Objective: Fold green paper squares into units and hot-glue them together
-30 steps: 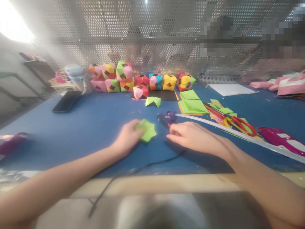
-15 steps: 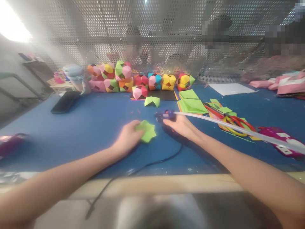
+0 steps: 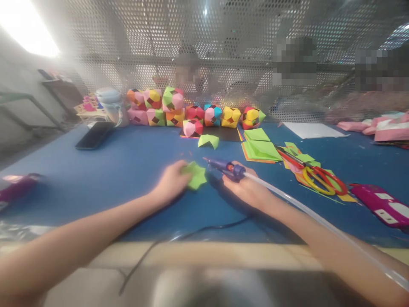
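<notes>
Between the fingers of my left hand [image 3: 174, 181] is a green folded paper piece [image 3: 196, 176] with a pointed outline, held just over the blue tabletop [image 3: 134, 170]. My right hand [image 3: 247, 185] is wrapped around a purple glue gun [image 3: 226, 167]. Its nozzle points left toward the green paper, a small gap apart from it. A long clear glue stick [image 3: 287, 198] sticks out of the gun's back end and runs over my right forearm. Another green folded piece [image 3: 208, 141] lies on the table beyond my hands.
Several colourful paper balls [image 3: 194, 113] line the back. Green paper sheets [image 3: 260, 149], scissors [image 3: 322, 179] and a magenta power strip [image 3: 381, 204] lie right. A phone [image 3: 95, 135] and bottle [image 3: 110, 104] stand left. A dark cord [image 3: 191, 232] crosses the front edge.
The glue gun has turned so its nozzle now points left toward the green paper, and its glue stick slants down across my right arm. My left hand keeps its hold on the paper.
</notes>
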A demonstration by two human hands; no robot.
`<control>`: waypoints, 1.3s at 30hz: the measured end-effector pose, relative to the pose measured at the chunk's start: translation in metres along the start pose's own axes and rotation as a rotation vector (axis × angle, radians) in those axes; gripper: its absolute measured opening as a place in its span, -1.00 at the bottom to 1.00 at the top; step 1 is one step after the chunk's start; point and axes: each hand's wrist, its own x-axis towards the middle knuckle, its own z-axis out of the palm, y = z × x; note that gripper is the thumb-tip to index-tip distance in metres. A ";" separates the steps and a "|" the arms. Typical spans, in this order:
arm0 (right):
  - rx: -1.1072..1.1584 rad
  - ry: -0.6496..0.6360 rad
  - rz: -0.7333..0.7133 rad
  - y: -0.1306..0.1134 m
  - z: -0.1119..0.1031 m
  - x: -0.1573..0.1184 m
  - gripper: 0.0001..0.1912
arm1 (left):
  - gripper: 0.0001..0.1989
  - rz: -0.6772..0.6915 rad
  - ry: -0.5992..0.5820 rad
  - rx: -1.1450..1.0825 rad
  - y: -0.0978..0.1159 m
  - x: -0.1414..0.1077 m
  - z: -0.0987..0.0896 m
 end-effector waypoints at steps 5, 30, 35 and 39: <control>-0.058 0.029 -0.107 -0.009 0.000 -0.006 -0.86 | -0.82 0.012 -0.013 0.009 0.004 -0.003 0.002; -0.358 0.215 -0.424 -0.007 0.003 -0.008 -0.88 | -0.89 -0.007 -0.059 -0.016 0.001 -0.003 0.006; -0.341 0.195 -0.452 -0.007 0.001 -0.008 -0.87 | -0.91 -0.044 -0.072 -0.066 0.003 -0.004 0.006; -0.338 0.202 -0.434 -0.008 0.000 -0.008 -0.87 | -0.92 -0.015 -0.062 -0.009 0.003 -0.004 0.006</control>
